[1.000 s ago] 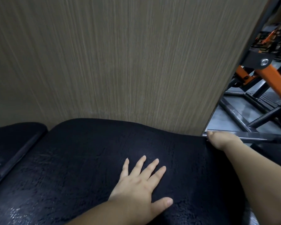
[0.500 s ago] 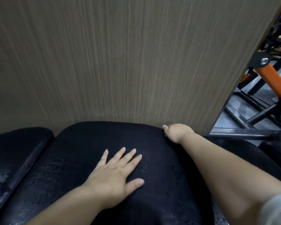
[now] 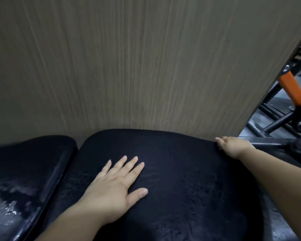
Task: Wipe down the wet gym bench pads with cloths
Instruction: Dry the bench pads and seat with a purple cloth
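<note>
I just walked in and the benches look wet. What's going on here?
One person is working here with bare hands. The left hand lies flat on what seems a dark cloth spread out in front of them, while the right hand grips its far right edge. The neighbouring pad on the left shows wet patches.
</note>
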A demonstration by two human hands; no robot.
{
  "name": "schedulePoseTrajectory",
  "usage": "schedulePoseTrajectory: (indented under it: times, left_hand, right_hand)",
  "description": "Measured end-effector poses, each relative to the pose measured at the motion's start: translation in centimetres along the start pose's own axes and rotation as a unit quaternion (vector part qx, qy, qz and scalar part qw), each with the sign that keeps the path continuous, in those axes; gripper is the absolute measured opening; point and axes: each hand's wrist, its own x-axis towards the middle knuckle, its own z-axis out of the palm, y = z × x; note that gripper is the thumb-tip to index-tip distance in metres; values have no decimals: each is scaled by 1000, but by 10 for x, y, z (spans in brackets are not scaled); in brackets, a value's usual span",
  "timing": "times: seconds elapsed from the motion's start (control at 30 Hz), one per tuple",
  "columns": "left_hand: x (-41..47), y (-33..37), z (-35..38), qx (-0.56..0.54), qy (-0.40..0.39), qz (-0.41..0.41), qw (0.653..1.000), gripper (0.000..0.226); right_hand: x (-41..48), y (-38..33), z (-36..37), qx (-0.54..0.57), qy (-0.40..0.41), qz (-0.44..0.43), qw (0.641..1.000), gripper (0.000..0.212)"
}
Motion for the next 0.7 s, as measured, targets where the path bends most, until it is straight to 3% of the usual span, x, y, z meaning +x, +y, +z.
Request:
schedulePoseTrajectory:
  times: [0.13, 0.27, 0.53, 0.7]
  left_hand:
    - [-7, -14, -11, -27, -25, 24, 999, 98]
    - [-13, -27, -13, -15, -31, 39, 999, 100]
    - [-18, -37, -3, 9, 13, 53, 998, 83]
    - [-22, -41, -1, -1, 23, 59, 998, 73]
  right_hand:
    - [6, -45, -4, 22, -28, 17, 999, 57]
    - [7, -120, -8, 46, -26, -33, 998, 60]
    - [0, -266, -16, 52, -18, -169, 984, 60]
    - [-5, -268, -15, 55, -7, -186, 981, 54]
